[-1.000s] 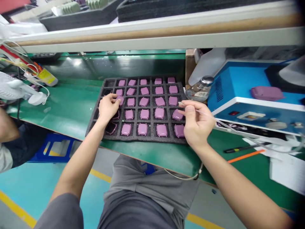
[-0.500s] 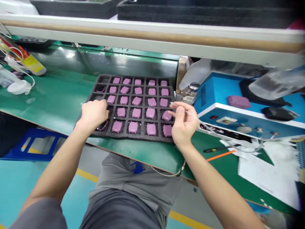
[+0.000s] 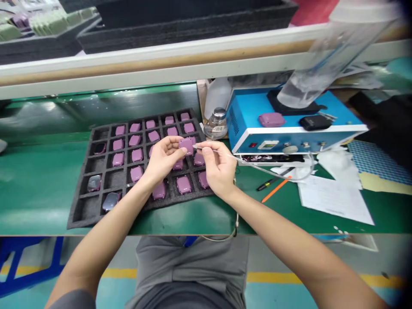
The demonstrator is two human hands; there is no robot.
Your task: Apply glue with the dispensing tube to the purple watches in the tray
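Observation:
Pinched in the fingers of my left hand (image 3: 162, 159) is a purple watch case (image 3: 187, 145), raised above the right part of a black foam tray (image 3: 79, 201). My right hand (image 3: 221, 169) grips a thin clear tube (image 3: 259, 166) near its end. The tube's pale tip (image 3: 197, 147) points at the right edge of the case; whether it touches I cannot tell. More purple cases (image 3: 183, 184) lie in the tray's compartments. Toward the left, a watch with its dark glass face up (image 3: 94, 183) sits in one compartment. My forearms hide part of the tray.
Right of the tray stands a blue machine (image 3: 247, 116), joined to the tube, with a clear cylinder (image 3: 309, 86) and another purple case (image 3: 272, 119) on top. A glass bottle (image 3: 216, 124) stands beside it. Pens (image 3: 276, 189) and papers (image 3: 331, 199) lie in front. A shelf edge (image 3: 144, 58) crosses above.
My view has swung right. My left hand has left the tray's left side and now holds a purple case in front of me. The tube tip in my right hand is now at that case.

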